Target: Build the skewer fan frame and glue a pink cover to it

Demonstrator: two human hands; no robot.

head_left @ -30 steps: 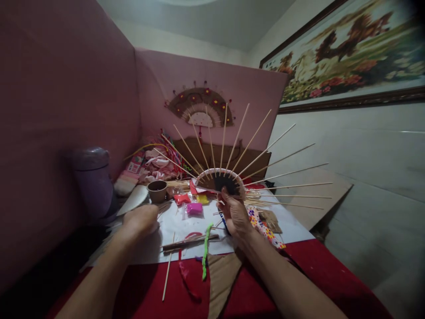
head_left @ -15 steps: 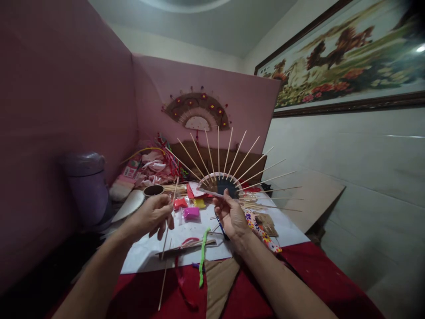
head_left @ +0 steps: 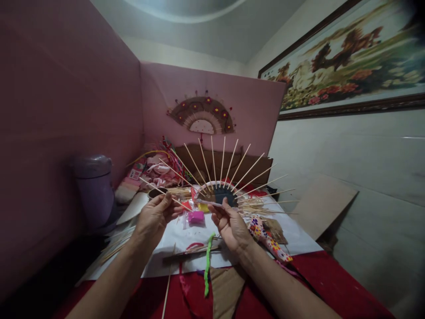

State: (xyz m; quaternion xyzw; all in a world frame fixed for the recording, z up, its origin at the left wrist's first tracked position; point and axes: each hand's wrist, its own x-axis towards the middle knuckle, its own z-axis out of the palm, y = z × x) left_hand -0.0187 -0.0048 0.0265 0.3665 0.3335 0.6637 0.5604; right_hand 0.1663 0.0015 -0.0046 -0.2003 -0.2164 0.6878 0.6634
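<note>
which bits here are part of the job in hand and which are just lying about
Seemingly in the job:
- thin stick, in the left hand
- half-round base with fanned sticks, in the right hand

Apparently just lying about:
- pink packet
- green strip
- flowered strip
- purple container

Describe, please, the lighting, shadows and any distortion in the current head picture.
Head view: a bright ring on the ceiling at the top edge; same view, deep shadow in the lower left, below the purple container; same view, the framed picture darkens at its top-right corner and looks stretched, probably by the lens; same view, the stick fan looks fairly sharp.
</note>
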